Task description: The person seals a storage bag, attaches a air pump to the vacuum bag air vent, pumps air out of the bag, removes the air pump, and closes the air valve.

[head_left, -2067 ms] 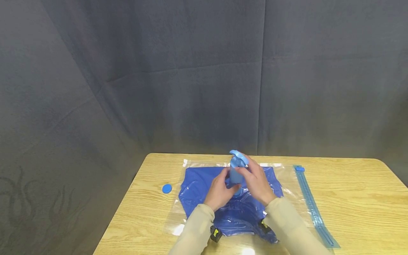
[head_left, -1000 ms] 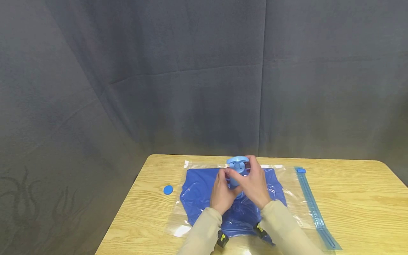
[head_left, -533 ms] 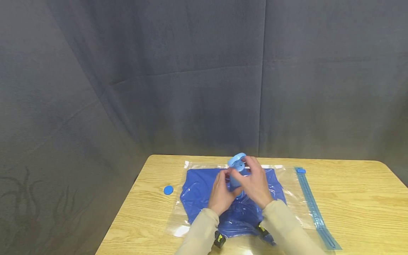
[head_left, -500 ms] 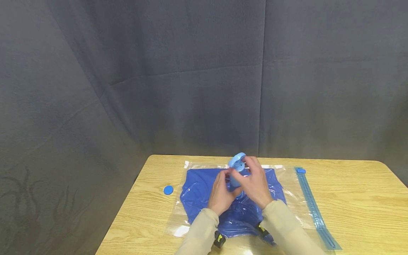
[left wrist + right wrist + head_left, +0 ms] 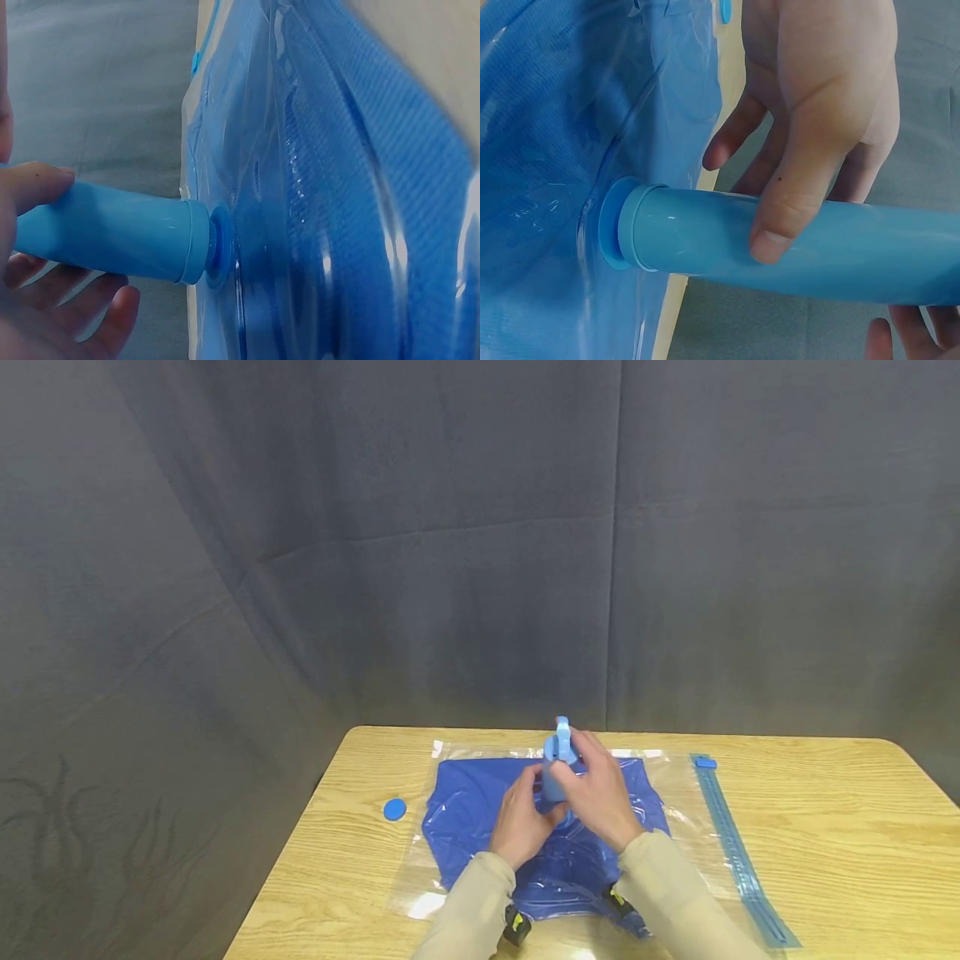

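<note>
A light blue hand pump point(image 5: 554, 783) stands upright on the round valve point(image 5: 220, 247) of a clear vacuum storage bag point(image 5: 678, 802). Folded blue fabric point(image 5: 468, 797) lies flat inside the bag. My left hand point(image 5: 521, 822) grips the pump's barrel, thumb on one side and fingers on the other. Higher up, close to the T-shaped handle point(image 5: 562, 739), my right hand point(image 5: 600, 797) holds the top of the pump. Only some of the right hand's fingers show at the lower corner of the right wrist view.
A round blue cap point(image 5: 394, 809) lies on the wooden table point(image 5: 322, 852) left of the bag. Along the bag's right side runs a blue zip strip point(image 5: 735, 847) with a slider point(image 5: 705, 762) at its far end. A dark grey curtain point(image 5: 450, 568) hangs behind the table.
The pump's handle has turned from lying crosswise to pointing nearly toward me. Both hands have kept hold of the pump, and it has stayed over the same spot on the bag.
</note>
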Action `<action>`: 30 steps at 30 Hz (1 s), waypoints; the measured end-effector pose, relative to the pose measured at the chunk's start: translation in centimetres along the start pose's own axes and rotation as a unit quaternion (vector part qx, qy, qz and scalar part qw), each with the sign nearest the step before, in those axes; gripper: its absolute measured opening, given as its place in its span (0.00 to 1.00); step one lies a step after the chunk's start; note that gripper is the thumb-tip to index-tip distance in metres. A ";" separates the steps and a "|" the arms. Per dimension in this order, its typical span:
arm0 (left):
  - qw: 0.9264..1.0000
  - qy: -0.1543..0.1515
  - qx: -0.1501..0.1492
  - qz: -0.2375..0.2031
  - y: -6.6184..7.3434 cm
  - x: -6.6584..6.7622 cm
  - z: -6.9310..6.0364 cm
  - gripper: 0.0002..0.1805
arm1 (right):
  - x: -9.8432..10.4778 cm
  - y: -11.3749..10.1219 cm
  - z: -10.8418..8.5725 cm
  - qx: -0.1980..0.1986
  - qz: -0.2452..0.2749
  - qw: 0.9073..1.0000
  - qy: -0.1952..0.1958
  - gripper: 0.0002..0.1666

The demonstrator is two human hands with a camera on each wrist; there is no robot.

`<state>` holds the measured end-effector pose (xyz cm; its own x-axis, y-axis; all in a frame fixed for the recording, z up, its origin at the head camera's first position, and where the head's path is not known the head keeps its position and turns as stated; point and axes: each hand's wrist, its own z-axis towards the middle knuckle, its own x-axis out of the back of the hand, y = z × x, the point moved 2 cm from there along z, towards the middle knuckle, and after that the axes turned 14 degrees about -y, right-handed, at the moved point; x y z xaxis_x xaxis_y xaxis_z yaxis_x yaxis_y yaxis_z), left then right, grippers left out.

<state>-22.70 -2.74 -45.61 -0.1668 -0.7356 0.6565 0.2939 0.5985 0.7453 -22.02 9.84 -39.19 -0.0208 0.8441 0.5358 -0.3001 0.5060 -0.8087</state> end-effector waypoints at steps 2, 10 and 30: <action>1.000 -0.001 -0.002 -0.003 0.0 0.0 0.0 0.28 | 0.1 0.0 0.0 -0.006 0.008 1.000 -0.004 0.32; 1.000 0.001 -0.009 -0.004 -0.2 -0.2 0.0 0.28 | 0.3 0.0 -0.4 -0.011 0.035 0.999 -0.025 0.35; 0.999 0.032 -0.033 0.011 -0.5 -0.3 0.2 0.26 | -0.7 1.4 -0.8 0.001 0.002 0.999 -0.032 0.44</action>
<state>-22.97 -2.75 -46.19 -0.1004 -0.7424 0.6624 0.3588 0.5939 0.7201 -21.68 10.13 -40.88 -0.0838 0.8327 0.5473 -0.3017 0.5022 -0.8104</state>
